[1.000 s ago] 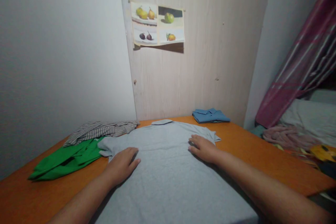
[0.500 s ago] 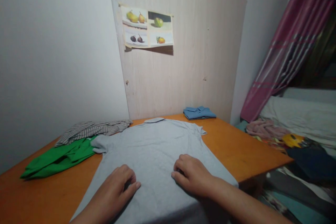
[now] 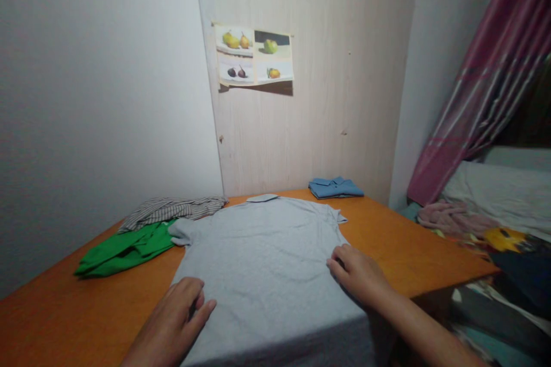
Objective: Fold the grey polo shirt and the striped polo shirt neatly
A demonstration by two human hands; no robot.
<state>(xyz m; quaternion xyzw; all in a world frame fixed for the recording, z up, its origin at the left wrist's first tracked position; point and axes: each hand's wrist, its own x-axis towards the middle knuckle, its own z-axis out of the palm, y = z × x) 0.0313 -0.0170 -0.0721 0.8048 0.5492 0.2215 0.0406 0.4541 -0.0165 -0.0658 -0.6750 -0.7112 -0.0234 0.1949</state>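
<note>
A light grey collared shirt [image 3: 267,264] lies spread on the orange table, its collar toward the wall and its lower end hanging over the near edge. My left hand [image 3: 176,315] rests at the shirt's lower left side, fingers curled but thumb apart, holding nothing. My right hand [image 3: 355,272] touches the shirt's right edge below the sleeve, its fingers bent and the thumb apart, with no cloth gripped.
Left of the shirt lie a green garment [image 3: 129,249] and a striped garment [image 3: 172,211]. A folded blue shirt [image 3: 336,187] sits at the back of the table [image 3: 413,252]. Clothes and bedding are heaped beyond the right edge, beneath a pink curtain [image 3: 469,92].
My hands have moved apart, the right one outward to the shirt's right edge and the left one slightly toward its left side. The view has shifted a little left.
</note>
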